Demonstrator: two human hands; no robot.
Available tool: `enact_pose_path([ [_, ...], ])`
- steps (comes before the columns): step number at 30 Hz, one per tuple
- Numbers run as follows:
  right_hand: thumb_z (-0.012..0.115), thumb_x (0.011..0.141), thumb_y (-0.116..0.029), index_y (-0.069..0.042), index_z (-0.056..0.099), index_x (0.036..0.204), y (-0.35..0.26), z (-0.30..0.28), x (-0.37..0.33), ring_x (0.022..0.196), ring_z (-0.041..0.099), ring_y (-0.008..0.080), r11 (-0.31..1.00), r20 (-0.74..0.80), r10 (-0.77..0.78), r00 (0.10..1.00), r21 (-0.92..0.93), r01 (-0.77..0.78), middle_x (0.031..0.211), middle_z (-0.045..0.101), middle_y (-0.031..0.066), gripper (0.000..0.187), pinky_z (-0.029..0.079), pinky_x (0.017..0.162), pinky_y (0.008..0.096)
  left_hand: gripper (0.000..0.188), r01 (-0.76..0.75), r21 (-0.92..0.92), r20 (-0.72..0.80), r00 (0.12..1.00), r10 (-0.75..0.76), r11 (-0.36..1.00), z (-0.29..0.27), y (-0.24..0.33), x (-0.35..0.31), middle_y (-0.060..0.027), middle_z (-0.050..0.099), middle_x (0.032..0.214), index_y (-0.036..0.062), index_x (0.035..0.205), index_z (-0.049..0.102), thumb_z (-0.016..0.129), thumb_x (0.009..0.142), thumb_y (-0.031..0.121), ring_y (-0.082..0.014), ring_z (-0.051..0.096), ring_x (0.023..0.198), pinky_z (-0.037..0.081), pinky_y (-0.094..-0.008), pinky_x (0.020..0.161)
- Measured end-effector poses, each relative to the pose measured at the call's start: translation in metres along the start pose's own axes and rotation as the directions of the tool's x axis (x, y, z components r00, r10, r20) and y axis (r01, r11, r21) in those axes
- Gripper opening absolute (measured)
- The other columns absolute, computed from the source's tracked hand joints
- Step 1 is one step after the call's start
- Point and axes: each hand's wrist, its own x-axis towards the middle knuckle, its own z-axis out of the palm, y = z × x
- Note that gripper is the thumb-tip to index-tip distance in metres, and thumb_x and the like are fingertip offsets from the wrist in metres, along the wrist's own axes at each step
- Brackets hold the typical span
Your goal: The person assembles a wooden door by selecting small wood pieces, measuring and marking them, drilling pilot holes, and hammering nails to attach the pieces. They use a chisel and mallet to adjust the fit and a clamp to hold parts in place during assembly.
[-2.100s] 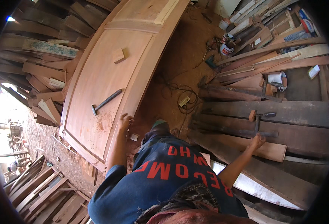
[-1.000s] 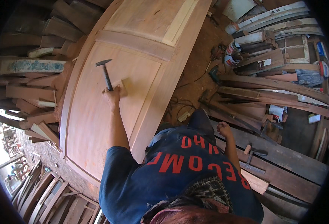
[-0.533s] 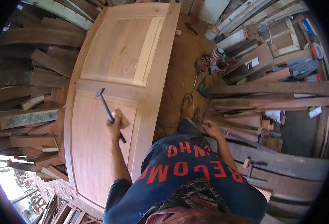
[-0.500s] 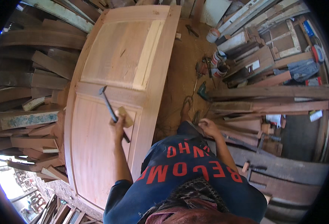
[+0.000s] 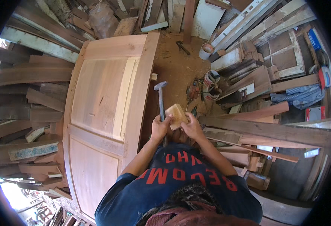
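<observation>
Change: the left grip (image 5: 159, 128), which half a second earlier carried both the hammer (image 5: 161, 101) and the wooden block (image 5: 177, 116) over the wooden door (image 5: 94, 139), had come off beyond the door's right edge, and the right grip (image 5: 192, 127) had joined it at the block.
Meaning: the load looked divided, hammer to the left hand and block largely to the right, leaving neither hand free.
Left grip: fingers wrapped around the hammer handle, right of the door; the thumb lay at the block's left edge, though whether it pressed I could not tell.
Right grip: thumb and fingers pinched the block's right edge, farther from the door than the left grip.
Block: tilted, a broad face showing, between the two hands and apart from the door.
Hammer: just right of the door, its head pointing away from the person.
Held things counted: one hammer, one block.
Door counted: one, with two panels showing and one crosspiece between them.
Buckets (image 5: 206, 51): apparently three, on the floor (image 5: 169, 66) right of the door, the nearest partly hidden.
Cloth (image 5: 299, 96): one, blue-grey, far right of the door.
Boards (image 5: 34, 75): heaped on both sides of the door, too many to count.
</observation>
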Motion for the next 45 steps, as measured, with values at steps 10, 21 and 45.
enact_pose_path([
  [10, 0.071, 0.090, -0.028, 0.006, 0.067, 0.114, 0.085, -0.086, 0.126, 0.089, 0.073, 0.0312, 0.778, -0.086, 0.619, 0.780, -0.066, -0.625, 0.107, 0.072, 0.0199, 0.042, 0.063, 0.069, 0.0431, 0.029, 0.004, 0.117, -0.211, 0.977, 0.021, 0.993, -0.041, 0.027, 0.086, -0.0047, 0.070, 0.079, 0.0002, 0.099, 0.074, 0.075, 0.093, 0.028, -0.0142, 0.062, 0.072, 0.050, -0.0329, 0.066],
  [21, 0.069, 0.095, -0.023, 0.007, 0.039, 0.150, 0.027, -0.095, 0.435, 0.095, 0.072, 0.0308, 0.810, 0.205, 0.581, 0.788, -0.055, -0.583, 0.121, 0.067, 0.0218, 0.069, 0.064, 0.076, 0.0437, 0.025, 0.059, 0.009, -0.488, 0.871, -0.047, 0.998, -0.069, 0.047, 0.213, 0.0000, 0.056, 0.066, 0.0024, 0.086, 0.068, 0.076, 0.090, 0.026, -0.0116, 0.050, 0.061, 0.041, -0.0322, 0.058],
  [45, 0.066, 0.097, -0.020, -0.002, 0.058, 0.123, -0.239, 0.072, 0.701, 0.085, 0.072, 0.0365, 0.989, 0.417, -0.115, 0.902, -0.032, 0.141, 0.098, 0.071, 0.0181, 0.033, 0.056, 0.075, 0.0474, 0.024, -0.081, 0.069, -0.509, 0.855, 0.105, 0.994, -0.028, 0.162, 0.403, -0.0130, 0.072, 0.102, 0.0015, 0.114, 0.069, 0.072, 0.095, 0.015, -0.0230, 0.069, 0.096, 0.054, -0.0353, 0.088],
])
